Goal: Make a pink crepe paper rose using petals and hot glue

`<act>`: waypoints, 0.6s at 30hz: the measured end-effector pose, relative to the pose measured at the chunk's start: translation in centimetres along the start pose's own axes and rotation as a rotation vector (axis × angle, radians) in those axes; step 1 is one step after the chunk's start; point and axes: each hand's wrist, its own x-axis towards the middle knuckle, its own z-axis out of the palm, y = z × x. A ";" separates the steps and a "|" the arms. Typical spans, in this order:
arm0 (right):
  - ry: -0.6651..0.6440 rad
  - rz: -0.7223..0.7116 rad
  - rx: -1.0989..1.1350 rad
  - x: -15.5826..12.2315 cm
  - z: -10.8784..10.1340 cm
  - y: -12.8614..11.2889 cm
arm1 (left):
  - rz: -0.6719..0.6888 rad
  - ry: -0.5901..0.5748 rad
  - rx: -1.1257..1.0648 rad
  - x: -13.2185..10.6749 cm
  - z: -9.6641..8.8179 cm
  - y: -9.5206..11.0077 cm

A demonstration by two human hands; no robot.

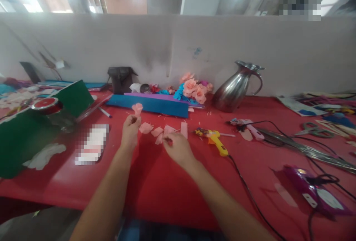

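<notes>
My left hand is closed in a pinch around the base of a small pink paper flower, which it holds upright above the red table. Lower and to the right, my right hand reaches in among loose pink paper petals, its fingers drawn together. Whatever sits between those fingertips, if anything, is too small to make out. A pink paper strip lies just beyond that hand. To its right rests a yellow glue gun with a dark cord.
Behind the petals lies a blue sheet, with finished pink paper flowers past it. A metal jug stands at the back. Rightward are a second glue gun, scissors and a purple power strip. A green board stands left.
</notes>
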 end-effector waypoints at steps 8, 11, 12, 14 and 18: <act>-0.151 -0.033 -0.324 4.2 2.4 -0.5 | -0.134 0.086 0.115 0.6 -0.3 -0.8; -0.143 0.017 -0.361 5.1 3.2 0.2 | -0.138 0.080 0.113 0.7 -0.3 -1.1; -0.147 0.018 -0.360 5.2 3.4 0.3 | -0.142 0.069 0.114 0.7 -0.3 -1.1; -0.158 0.020 -0.361 5.4 3.7 0.6 | -0.155 0.042 0.120 0.5 -0.2 -1.1; -0.180 0.036 -0.374 5.7 4.2 0.5 | -0.208 -0.032 0.139 0.3 0.1 -1.2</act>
